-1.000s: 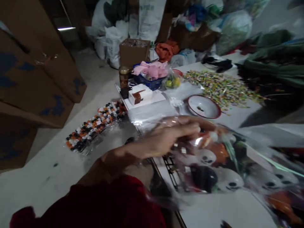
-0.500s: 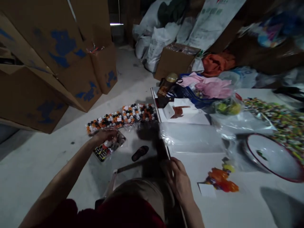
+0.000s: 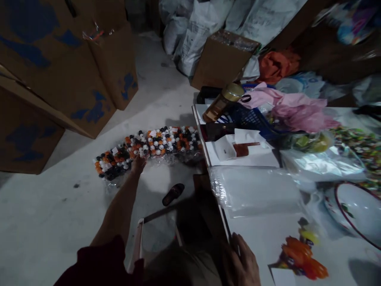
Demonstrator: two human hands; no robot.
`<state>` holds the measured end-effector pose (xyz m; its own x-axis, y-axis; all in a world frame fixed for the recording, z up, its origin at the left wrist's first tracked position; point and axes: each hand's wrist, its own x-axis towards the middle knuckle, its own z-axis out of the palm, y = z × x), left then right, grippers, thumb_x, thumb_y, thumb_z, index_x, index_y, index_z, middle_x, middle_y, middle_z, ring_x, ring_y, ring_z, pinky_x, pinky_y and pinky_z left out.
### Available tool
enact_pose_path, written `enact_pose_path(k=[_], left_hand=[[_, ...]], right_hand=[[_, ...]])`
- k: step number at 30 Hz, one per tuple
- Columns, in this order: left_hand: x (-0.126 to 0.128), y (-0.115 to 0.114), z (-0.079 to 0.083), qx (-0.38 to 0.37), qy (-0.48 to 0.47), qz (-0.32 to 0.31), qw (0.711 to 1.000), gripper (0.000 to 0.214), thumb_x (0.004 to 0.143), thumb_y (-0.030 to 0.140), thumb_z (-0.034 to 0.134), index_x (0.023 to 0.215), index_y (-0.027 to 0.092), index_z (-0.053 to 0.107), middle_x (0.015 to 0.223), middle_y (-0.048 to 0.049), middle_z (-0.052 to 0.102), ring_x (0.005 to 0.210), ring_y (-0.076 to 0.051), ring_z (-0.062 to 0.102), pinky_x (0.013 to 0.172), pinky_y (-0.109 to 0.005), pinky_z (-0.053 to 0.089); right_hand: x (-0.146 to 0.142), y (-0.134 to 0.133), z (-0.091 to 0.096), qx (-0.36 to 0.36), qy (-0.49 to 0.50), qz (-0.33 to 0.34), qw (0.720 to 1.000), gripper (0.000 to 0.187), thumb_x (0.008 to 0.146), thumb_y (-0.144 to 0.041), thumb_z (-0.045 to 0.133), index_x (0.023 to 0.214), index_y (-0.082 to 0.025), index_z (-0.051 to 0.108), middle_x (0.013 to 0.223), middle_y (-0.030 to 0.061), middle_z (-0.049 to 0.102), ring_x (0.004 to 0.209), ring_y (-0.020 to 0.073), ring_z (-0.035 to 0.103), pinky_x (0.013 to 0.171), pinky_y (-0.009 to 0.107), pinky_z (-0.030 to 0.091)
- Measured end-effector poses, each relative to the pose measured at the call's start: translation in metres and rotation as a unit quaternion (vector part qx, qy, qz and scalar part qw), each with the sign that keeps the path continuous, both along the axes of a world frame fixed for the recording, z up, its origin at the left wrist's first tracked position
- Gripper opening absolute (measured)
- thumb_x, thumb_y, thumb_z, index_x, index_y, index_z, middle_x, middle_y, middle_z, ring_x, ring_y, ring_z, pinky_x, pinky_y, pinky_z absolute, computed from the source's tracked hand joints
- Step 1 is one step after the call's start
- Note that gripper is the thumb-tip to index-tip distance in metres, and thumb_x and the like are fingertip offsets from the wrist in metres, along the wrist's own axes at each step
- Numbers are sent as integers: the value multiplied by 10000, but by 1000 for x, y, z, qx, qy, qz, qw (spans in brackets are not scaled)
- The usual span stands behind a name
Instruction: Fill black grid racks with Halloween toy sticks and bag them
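Left hand: the left hand is stretched far out and down to the floor. Its fingers sit on the near edge of the packs. I cannot tell if it pinches the wrap or just presses on it; the fingers hide that.
Packs: clear packs of small black, white and orange balls lie in a long row on the floor, side by side, just left of the table. Flat like that, each one is easy to see.
Right hand: the right hand rests on the near corner of the table with its fingers a little apart and nothing in them. I think it helps hold the body up during the long lean to the left.
Slipper: a dark slipper lies on the floor between the packs and the person.
Table top: a pile of clear bags lies flat in the middle. An orange toy is near the right hand, and a bowl is at the right edge.
Far end: a white box, a jar lying tipped over, a blue basket and a pink bag are pushed close together.
Boxes: big brown boxes stand on the floor behind the packs.
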<state>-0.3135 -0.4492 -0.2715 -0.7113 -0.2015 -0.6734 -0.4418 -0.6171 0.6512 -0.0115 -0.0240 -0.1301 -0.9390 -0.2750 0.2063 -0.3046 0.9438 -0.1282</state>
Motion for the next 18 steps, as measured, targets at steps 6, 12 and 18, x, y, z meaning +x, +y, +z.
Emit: enact_pose_path(k=[6, 12, 18], left_hand=[[-16, 14, -26, -64, -98, -17, 993, 400, 951, 391, 596, 1279, 166, 559, 1257, -105, 595, 1066, -224, 621, 896, -440, 555], [41, 65, 23, -101, -86, -165, 977, 303, 937, 378, 617, 1117, 134, 621, 1045, -68, 658, 882, -174, 648, 785, -363, 562], [100, 174, 132, -112, 138, -364, 914, 291, 744, 374, 758, 957, 187, 695, 760, -12, 682, 751, -153, 643, 725, -258, 490]], right_hand=[[3, -2, 6, 10, -29, -10, 999, 403, 928, -238, 498, 1332, -237, 513, 1461, 184, 426, 1309, 399, 463, 931, 562, 536], [-2, -14, 8, -9, -6, -34, 999, 307, 927, -256, 522, 1217, -211, 611, 1468, 173, 433, 1335, 377, 443, 974, 563, 516], [-3, -35, 14, -31, -13, -59, 998, 320, 869, -124, 524, 1164, -144, 646, 1441, 207, 476, 1397, 338, 392, 1093, 569, 427]])
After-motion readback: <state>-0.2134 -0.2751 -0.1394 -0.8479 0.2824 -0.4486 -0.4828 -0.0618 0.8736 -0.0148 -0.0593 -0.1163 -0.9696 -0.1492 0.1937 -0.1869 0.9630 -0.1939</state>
